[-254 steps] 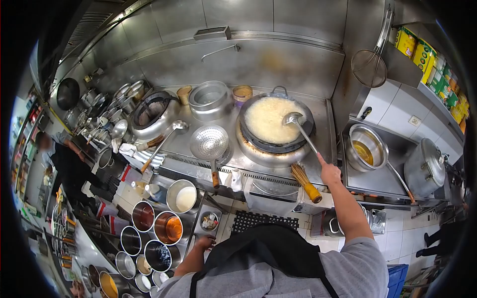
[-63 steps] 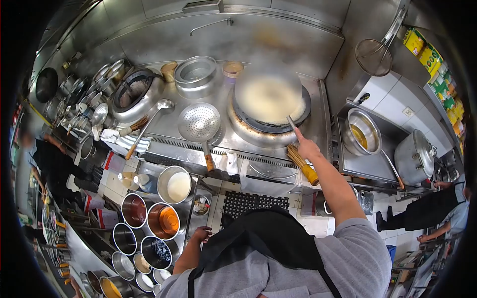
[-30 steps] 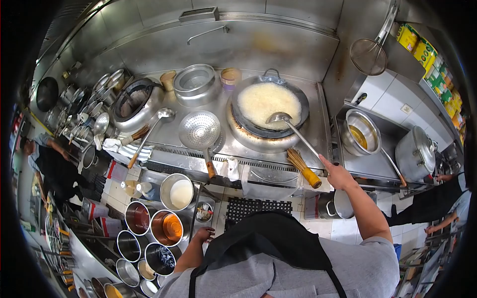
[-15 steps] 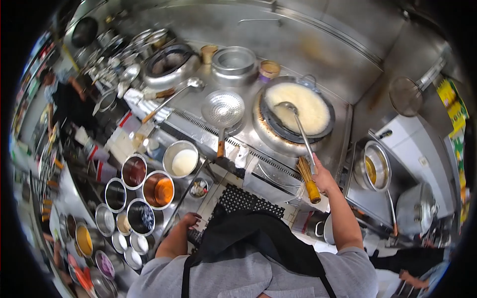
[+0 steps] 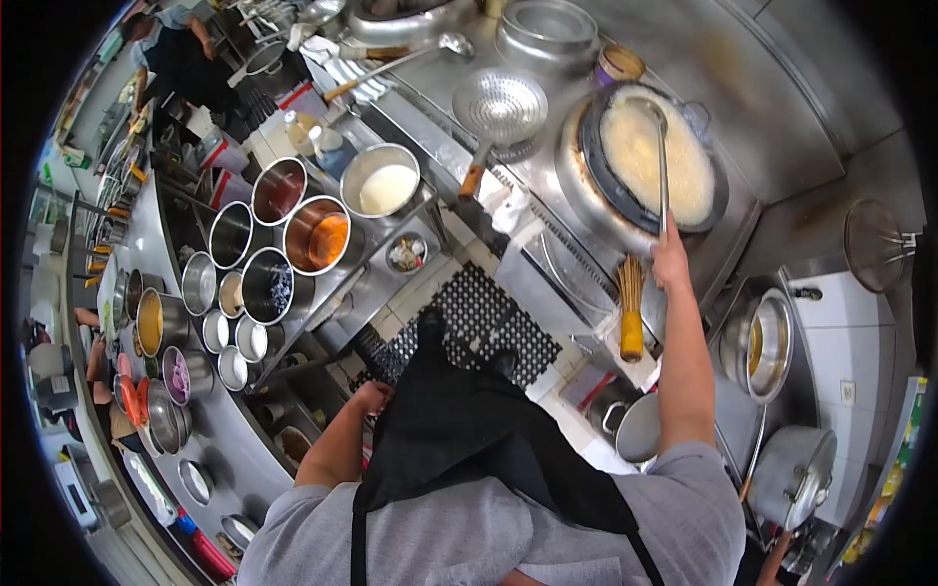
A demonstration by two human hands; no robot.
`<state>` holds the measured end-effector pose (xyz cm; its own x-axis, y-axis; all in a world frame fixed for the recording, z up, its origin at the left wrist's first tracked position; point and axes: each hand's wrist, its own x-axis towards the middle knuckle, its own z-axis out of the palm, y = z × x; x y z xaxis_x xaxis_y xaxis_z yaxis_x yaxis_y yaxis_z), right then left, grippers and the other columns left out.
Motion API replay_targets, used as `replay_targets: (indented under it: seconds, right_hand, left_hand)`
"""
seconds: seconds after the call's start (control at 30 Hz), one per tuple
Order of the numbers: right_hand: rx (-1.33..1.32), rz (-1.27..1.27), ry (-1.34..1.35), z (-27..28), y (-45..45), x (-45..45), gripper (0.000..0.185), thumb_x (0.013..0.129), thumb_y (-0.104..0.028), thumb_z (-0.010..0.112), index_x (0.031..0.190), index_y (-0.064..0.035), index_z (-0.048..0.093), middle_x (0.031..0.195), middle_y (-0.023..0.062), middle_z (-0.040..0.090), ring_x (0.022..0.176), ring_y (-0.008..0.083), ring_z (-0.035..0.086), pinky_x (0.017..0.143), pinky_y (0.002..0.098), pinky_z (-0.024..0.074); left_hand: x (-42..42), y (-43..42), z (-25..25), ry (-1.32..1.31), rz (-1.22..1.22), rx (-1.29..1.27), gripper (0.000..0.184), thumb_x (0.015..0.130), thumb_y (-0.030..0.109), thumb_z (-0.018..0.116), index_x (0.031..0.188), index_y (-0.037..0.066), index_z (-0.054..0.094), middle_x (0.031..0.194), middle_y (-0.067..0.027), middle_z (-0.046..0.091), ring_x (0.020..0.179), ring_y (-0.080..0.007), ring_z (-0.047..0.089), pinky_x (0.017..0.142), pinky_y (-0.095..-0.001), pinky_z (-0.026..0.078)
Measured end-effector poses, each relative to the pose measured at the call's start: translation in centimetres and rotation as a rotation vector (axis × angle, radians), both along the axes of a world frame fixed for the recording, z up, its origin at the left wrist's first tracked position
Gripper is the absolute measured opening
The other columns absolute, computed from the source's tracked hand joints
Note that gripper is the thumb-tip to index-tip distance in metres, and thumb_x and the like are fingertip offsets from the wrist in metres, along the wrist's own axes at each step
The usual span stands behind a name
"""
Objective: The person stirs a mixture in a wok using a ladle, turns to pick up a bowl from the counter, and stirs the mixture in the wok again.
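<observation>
My right hand [image 5: 669, 259] is closed around the end of a long-handled metal ladle [image 5: 663, 176]. The ladle's bowl lies at the far side of a wok [image 5: 592, 161], in a pale, frothy liquid [image 5: 630, 156]. Just below and left of that hand is a bamboo wok brush [image 5: 631, 311] with a yellow-bound handle. My left hand [image 5: 372, 397] hangs low beside the black apron [image 5: 469, 430], its fingers loosely curled with nothing visible in them. A perforated strainer [image 5: 500, 104] with a wooden handle rests on the range, left of the wok.
On the left counter stand several steel pots, one with white contents [image 5: 383, 186] and one with orange sauce [image 5: 318, 234]. Another ladle [image 5: 401, 66] lies on the range. At right are a steel bowl [image 5: 772, 347] and a lidded pot [image 5: 796, 479]. A co-worker [image 5: 176, 59] stands far left.
The ladle's bowl has moved from the wok's near-left part to its far side, its handle now steeper. The view has shifted, showing more floor. My left hand's fingers look more curled.
</observation>
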<state>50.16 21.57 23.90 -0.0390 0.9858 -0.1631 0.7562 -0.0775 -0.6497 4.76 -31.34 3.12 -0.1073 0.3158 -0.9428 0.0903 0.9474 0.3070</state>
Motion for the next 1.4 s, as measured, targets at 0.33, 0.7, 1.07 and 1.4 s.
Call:
replay_targets:
  seconds: [0.33,0.7,1.07,1.4]
  right_hand:
    - [-0.038,-0.148,-0.268,2.0,0.1,-2.9,0.080,0.085,-0.013,0.060,0.153,-0.0286,0.021,0.124,0.0268,0.060,0.113,0.0393,0.060,0.097,0.0440,0.0456]
    - [-0.133,-0.268,-0.384,2.2,-5.8,-8.2,0.076,0.086,-0.010,0.049,0.154,-0.0283,0.020,0.133,0.0212,0.056,0.122,0.0354,0.056,0.102,0.0448,0.0447]
    - [-0.122,-0.144,-0.449,3.4,-9.8,-9.9,0.078,0.085,-0.007,0.048,0.155,-0.0199,0.016,0.122,0.0289,0.059,0.111,0.0388,0.061,0.094,0.0440,0.0481]
    - [-0.198,-0.024,-0.365,9.8,-17.2,-8.2,0.077,0.085,-0.008,0.050,0.154,-0.0087,0.015,0.111,0.0321,0.062,0.100,0.0407,0.064,0.083,0.0448,0.0510]
  left_hand:
    - [-3.2,3.3,-1.0,-0.034,-0.018,0.068,0.025,0.089,0.008,0.057,0.112,0.008,0.068,0.088,-0.0018,0.068,0.059,-0.0122,0.060,0.047,-0.0323,0.048]
    - [-14.4,5.0,-4.1,-0.190,-0.135,0.264,0.031,0.082,0.000,0.053,0.110,0.001,0.066,0.098,-0.0078,0.069,0.069,-0.0184,0.064,0.054,-0.0293,0.049]
    - [-25.2,-1.7,-15.6,0.020,-0.572,0.523,0.029,0.086,0.020,0.064,0.109,0.003,0.070,0.098,-0.0077,0.072,0.085,-0.0147,0.067,0.075,-0.0289,0.052]
    - [-22.5,6.1,-11.7,0.004,-0.667,0.466,0.034,0.082,0.026,0.072,0.107,0.002,0.071,0.096,-0.0084,0.073,0.085,-0.0138,0.067,0.077,-0.0300,0.052]
